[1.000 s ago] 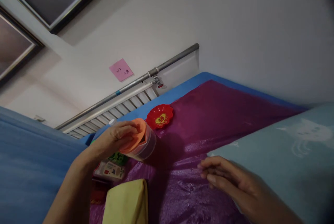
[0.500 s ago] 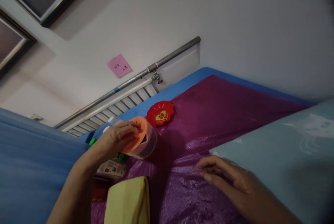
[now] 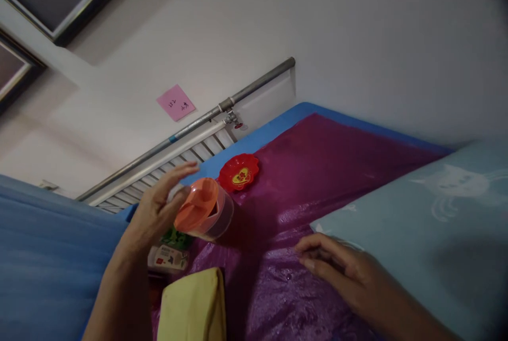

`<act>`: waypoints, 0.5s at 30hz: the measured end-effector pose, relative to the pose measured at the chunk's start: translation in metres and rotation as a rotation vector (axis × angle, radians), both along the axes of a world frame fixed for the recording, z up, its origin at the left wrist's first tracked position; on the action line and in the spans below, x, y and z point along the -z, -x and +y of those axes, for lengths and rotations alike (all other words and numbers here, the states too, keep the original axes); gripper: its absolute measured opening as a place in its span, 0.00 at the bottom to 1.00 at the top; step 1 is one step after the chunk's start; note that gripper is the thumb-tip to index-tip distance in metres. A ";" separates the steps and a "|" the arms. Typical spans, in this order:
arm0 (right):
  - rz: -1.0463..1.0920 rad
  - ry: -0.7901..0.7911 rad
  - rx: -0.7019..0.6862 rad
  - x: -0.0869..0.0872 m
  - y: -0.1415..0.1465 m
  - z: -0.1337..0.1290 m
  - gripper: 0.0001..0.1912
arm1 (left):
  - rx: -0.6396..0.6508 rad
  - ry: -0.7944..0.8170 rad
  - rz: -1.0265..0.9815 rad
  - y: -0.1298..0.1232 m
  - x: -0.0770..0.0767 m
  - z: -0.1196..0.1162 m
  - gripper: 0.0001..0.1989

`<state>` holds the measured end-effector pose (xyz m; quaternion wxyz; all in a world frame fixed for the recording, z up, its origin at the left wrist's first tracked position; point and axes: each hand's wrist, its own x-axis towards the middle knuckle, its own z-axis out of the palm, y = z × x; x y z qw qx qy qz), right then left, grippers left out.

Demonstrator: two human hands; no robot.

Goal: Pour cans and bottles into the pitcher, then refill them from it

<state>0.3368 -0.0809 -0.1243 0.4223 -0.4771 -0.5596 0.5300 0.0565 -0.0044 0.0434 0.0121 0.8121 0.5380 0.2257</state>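
Observation:
A clear plastic pitcher [image 3: 223, 219] with an orange lid [image 3: 197, 204] stands on the purple plastic sheet [image 3: 313, 166]. Just left of the lid is my left hand [image 3: 156, 204], its thumb and fingers apart and nothing held; whether the thumb still brushes the lid I cannot tell. On the right, my right hand [image 3: 337, 267] hovers over the sheet near the light blue cat-print cloth [image 3: 397, 214]. Its fingers are loosely curved and apart, with nothing in them. Behind the pitcher lies a red scalloped plate [image 3: 239, 171] with a yellow print.
A folded yellow cloth [image 3: 192, 306] lies in front of the pitcher. Beside it are a white labelled package [image 3: 169, 259] and a green package [image 3: 174, 238], partly behind my left arm. A radiator [image 3: 198, 150] with a pipe [image 3: 262, 84] runs along the wall; blue fabric [image 3: 51, 256] hangs at left.
My left hand has come off the orange lid and moved left, its fingers spreading. The lid stays on the pitcher. My right hand has hardly moved; the view has shifted slightly.

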 end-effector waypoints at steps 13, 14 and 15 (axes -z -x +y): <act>0.007 -0.014 -0.051 0.014 -0.002 0.003 0.08 | -0.133 0.208 0.281 -0.027 0.043 0.033 0.30; 0.018 -0.013 -0.046 0.013 -0.001 0.002 0.08 | -0.130 0.210 0.270 -0.026 0.043 0.033 0.30; 0.029 -0.010 -0.041 0.013 -0.001 0.002 0.07 | -0.133 0.211 0.258 -0.026 0.042 0.033 0.30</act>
